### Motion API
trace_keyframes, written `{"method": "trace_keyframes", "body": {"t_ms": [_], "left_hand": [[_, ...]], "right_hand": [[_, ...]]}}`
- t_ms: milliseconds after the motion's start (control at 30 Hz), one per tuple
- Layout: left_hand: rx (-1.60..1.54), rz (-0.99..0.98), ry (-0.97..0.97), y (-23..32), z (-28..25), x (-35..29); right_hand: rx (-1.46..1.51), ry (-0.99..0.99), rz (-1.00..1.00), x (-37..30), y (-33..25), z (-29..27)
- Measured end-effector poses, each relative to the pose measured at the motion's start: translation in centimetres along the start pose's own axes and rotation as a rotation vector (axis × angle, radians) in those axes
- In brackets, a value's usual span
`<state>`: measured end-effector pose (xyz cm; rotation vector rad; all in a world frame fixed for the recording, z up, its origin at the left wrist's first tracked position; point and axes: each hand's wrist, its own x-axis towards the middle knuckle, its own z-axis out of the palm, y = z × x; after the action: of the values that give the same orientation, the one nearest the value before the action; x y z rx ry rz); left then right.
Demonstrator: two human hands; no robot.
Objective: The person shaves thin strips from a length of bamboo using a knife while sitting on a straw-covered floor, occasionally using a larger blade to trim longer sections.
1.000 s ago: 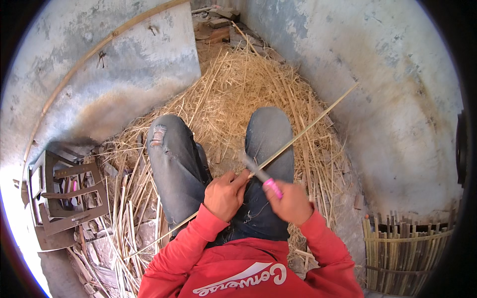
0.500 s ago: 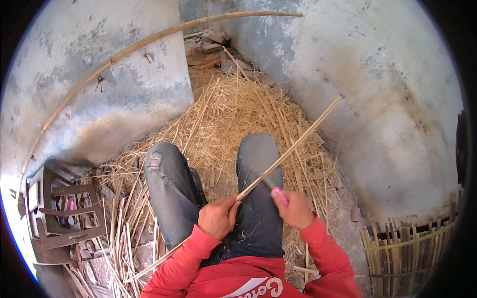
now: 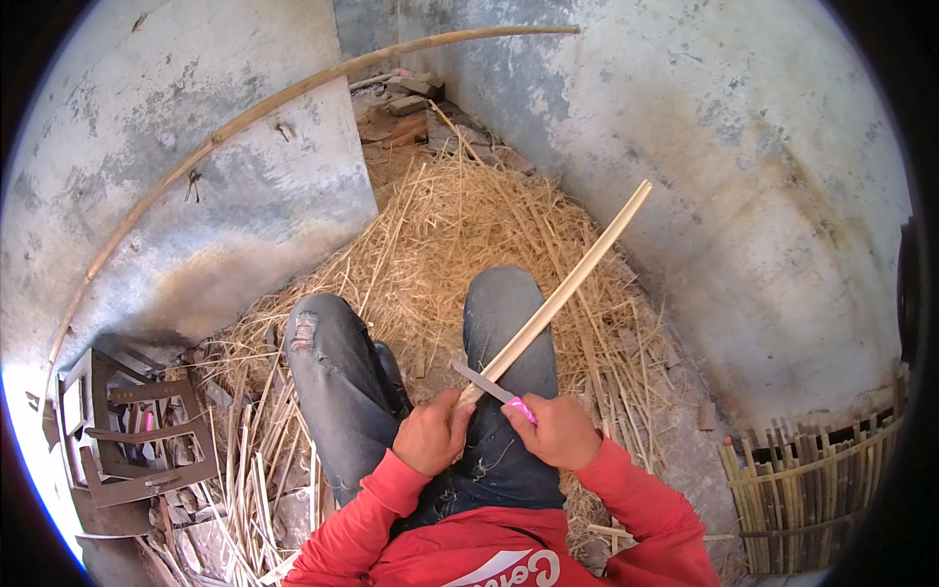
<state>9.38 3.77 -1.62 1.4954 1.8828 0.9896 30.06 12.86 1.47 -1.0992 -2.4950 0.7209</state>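
Observation:
My left hand [image 3: 430,432] is closed around the lower part of a long pale bamboo strip [image 3: 564,292], which slants up and to the right across my right knee. Its broad, light face is turned up, and its upper end points at the right wall. In my right hand [image 3: 559,430] is a knife [image 3: 486,383] with a pink handle and a grey blade. The blade lies across the strip just above my left fingers. How deep its edge sits in the bamboo cannot be seen.
A heap of shavings [image 3: 445,220] covers the floor ahead. Loose bamboo strips [image 3: 264,489] lie left of my legs, beside a broken dark frame [image 3: 147,435]. A slatted bamboo basket [image 3: 817,489] stands at right. A long curved pole [image 3: 217,135] leans along the left wall.
The knife has moved left and down the strip, close to my left hand. The strip has turned, now showing a wider pale face.

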Motion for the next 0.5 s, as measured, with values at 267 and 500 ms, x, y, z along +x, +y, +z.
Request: {"method": "trace_keyframes", "body": {"t_ms": [267, 500], "left_hand": [[-0.003, 0.013, -0.006, -0.7, -0.5, -1.1], [-0.051, -0.005, -0.043, -1.0, -2.1, -3.1]], "right_hand": [[-0.252, 0.118, 0.113, 1.5, 2.0, 0.2], [-0.155, 0.278, 0.156, 4.7, 10.2, -4.5]]}}
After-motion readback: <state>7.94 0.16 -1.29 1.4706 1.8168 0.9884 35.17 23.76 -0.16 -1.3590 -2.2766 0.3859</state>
